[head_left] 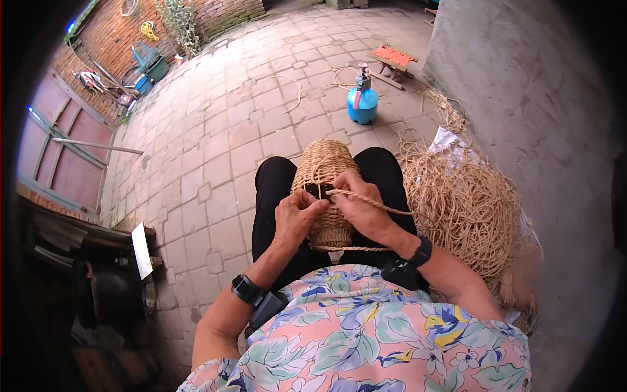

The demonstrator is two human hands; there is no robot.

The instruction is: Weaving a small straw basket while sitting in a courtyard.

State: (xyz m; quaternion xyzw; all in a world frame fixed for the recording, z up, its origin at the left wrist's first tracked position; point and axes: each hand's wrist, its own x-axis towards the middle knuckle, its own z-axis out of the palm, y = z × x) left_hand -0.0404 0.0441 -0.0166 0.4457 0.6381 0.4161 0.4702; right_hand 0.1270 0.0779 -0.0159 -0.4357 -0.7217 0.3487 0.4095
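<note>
A tan woven basket lies between my thighs, its rounded end pointing away from me. A dark gap in its upper side is crossed by a thin pale upright strand. My left hand is closed at the gap's left edge, thumb and forefinger pinched together; what is between them is too small to tell. Over the gap's right edge, my right hand is closed on a twisted straw rope. The rope runs out to the right, toward a large pile. Another length of rope crosses below the basket's near end.
A big tangled heap of straw rope lies to my right beside a grey wall. Ahead stand a blue pressure sprayer and a low stool with an orange seat. A white panel leans at the left.
</note>
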